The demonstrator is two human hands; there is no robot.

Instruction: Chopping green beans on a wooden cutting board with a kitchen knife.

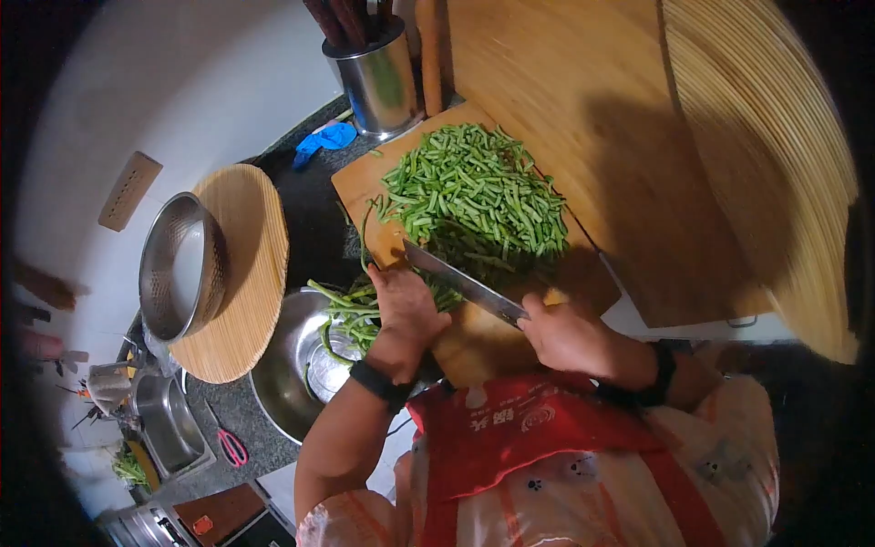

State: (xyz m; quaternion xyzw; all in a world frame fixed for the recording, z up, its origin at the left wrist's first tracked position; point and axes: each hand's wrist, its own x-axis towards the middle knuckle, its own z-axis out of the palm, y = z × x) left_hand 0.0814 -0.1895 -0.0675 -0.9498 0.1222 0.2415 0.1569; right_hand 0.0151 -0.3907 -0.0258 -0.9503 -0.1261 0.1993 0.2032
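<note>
My right hand (557, 335) grips the handle of a broad-bladed kitchen knife (465, 282), whose blade slants up and left over the wooden cutting board (362, 181). Under and beside my left hand (409, 304) lies a bunch of long green beans (355, 311); the fingers press on it at the board's left side. The uncut ends hang over a stainless steel bowl (280, 386). Beyond the blade, a large heap of chopped green beans (478, 184) covers the upper part of the board. Part of the bunch is hidden behind my left hand and the knife.
A steel utensil holder (379, 85) stands behind the board, near a blue glove-like item (325, 141). At left, a hammered metal bowl (181, 267) rests on a round slatted mat (249, 273). Pink-handled scissors (232, 448) lie near the sink (167, 424). Large wooden boards (567, 82) extend rightward.
</note>
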